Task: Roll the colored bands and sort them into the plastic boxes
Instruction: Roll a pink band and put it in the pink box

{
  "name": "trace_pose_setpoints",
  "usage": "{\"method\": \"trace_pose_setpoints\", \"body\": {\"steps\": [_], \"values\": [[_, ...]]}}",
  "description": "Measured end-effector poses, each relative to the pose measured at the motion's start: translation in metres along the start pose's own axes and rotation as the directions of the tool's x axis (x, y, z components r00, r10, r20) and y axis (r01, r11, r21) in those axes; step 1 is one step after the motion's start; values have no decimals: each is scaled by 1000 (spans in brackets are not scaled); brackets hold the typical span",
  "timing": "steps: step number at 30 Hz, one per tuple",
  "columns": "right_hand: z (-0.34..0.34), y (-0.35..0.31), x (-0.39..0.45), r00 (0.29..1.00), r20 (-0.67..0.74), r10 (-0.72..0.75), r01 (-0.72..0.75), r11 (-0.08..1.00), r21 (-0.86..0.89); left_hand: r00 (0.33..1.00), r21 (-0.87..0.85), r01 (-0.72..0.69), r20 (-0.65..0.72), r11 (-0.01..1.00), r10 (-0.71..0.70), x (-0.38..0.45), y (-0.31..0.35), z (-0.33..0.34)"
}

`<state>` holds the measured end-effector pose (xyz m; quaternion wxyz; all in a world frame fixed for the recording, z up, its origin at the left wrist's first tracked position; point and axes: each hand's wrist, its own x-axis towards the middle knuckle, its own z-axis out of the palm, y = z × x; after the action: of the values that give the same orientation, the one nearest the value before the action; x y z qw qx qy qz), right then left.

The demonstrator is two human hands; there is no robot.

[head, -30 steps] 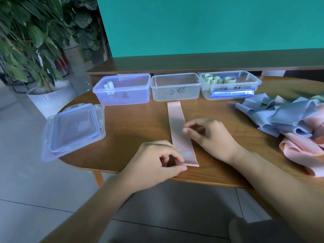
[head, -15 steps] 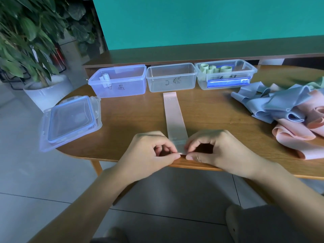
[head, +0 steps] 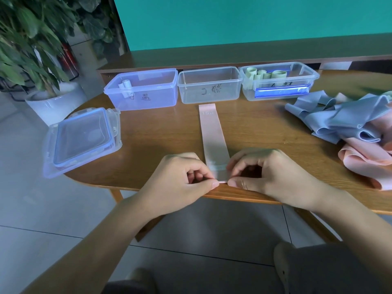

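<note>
Hands (head: pixel 218 179) now pinch pink band's (head: pixel 213 134) near end together.

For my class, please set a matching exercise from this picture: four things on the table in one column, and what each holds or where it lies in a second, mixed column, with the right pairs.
Column one:
1. left box
2. middle box
3. right box
4. flat pink band

Column two:
A. holds several green rolls
B. near end pinched by both hands
C. holds one pale roll
D. holds no bands

Pairs: 1-C, 2-D, 3-A, 4-B. The left hand and right hand pinch the band at the table edge.
</note>
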<state>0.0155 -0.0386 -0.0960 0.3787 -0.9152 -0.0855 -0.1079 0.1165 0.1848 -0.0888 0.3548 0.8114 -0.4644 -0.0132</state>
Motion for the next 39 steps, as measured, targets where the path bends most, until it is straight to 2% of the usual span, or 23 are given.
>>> {"method": "trace_pose_setpoints", "body": {"steps": [5, 13, 16, 19, 25, 28, 33, 39], "values": [[-4, 0, 6, 994, 46, 103, -105, 993, 57, 997, 17, 64, 30, 998, -64, 4, 0, -4], [-7, 1, 18, 969, 66, 239, -238, 971, -26, 981, 50, 176, 80, 983, -179, 14, -1, -9], [-7, -2, 17, 986, 66, 151, -154, 986, 55, 986, -8, 150, 81, 989, -148, 15, -3, -9], [-5, -3, 12, 995, 97, 34, -41, 997, 65, 994, -32, 69, 92, 997, -66, 13, -1, -6], [-3, 1, 4, 993, 90, -72, 80, 993, -92, 992, 122, -60, 117, 991, 46, 7, -4, -1], [-1, 0, 2, 994, 72, -82, 90, 988, -127, 990, 116, -112, 96, 987, 101, 3, -4, 0], [0, -2, 5, 996, 49, -73, 79, 986, -148, 996, 48, -87, 33, 995, 86, 6, -7, 1], [0, -1, 8, 999, 37, -1, 6, 989, -147, 996, 114, -84, 42, 990, 79, 8, -9, 2]]}}
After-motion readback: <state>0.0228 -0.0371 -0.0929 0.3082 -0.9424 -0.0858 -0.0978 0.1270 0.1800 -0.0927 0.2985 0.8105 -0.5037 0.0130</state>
